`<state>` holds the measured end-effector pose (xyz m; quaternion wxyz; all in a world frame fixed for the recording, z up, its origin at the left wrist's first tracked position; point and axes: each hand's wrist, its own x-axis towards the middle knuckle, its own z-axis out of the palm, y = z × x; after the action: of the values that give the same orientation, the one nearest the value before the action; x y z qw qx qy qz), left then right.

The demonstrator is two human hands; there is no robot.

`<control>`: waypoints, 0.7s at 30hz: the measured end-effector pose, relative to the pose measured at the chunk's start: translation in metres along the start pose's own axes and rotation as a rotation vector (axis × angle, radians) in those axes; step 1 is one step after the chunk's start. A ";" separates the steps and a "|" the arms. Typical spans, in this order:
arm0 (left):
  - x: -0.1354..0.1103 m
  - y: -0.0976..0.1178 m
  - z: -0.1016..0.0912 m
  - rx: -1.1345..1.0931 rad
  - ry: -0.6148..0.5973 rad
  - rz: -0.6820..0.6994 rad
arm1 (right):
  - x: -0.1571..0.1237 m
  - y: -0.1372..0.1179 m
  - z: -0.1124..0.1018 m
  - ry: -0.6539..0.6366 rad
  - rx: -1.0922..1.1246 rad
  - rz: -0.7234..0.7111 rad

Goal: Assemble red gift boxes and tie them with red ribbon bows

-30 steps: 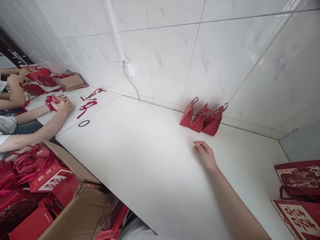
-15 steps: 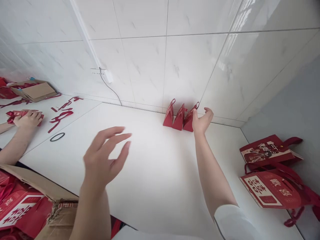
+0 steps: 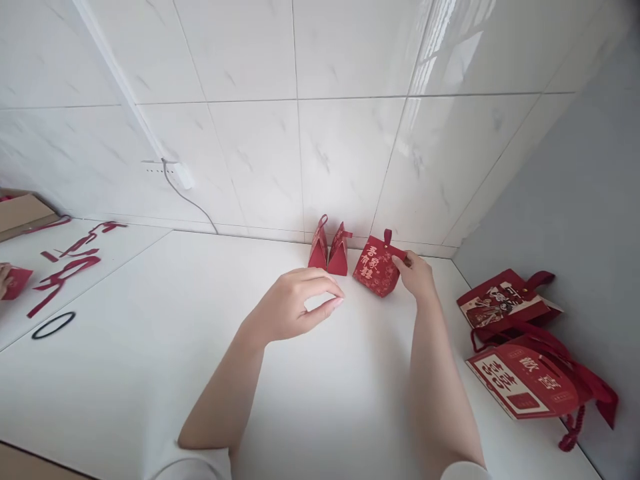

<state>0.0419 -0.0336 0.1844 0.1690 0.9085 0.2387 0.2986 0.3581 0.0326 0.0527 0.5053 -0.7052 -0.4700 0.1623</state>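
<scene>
A small red gift box (image 3: 379,268) with gold lettering and a ribbon loop on top is tilted, its printed face turned towards me. My right hand (image 3: 416,273) grips it at the upper right edge, thumb in front. To its left, nothing is in my left hand (image 3: 303,301), which hovers over the table with fingers loosely curved and the thumb tip near the fingertips. Behind that hand, two more red gift boxes, a left one (image 3: 319,250) and a right one (image 3: 339,253), stand side by side near the wall, narrow sides facing me.
Two larger red boxes, one with a picture (image 3: 505,303) and one with white lettering (image 3: 523,380), lie at the right. Red ribbons (image 3: 67,270) and a dark ring (image 3: 54,325) lie at the left. Another person's hand (image 3: 4,280) shows at the far left. A socket strip (image 3: 175,175) is on the wall.
My right hand has taken the rightmost small box out of the row and turned its printed face forward. My left hand has moved right towards it. The view has shifted right.
</scene>
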 end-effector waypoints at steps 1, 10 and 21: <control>0.002 -0.004 0.001 -0.018 -0.031 -0.053 | -0.002 -0.004 -0.008 -0.039 -0.017 -0.013; 0.017 -0.030 0.024 -0.400 0.129 -0.525 | -0.029 -0.060 -0.049 -0.361 0.626 -0.051; 0.018 -0.022 0.024 -0.919 -0.029 -0.388 | -0.040 -0.089 -0.014 -0.306 0.748 -0.096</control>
<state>0.0618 -0.0096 0.1646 0.6075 0.6831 0.2446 0.3231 0.3030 -0.0040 0.1263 0.6584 -0.4177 -0.4806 0.4014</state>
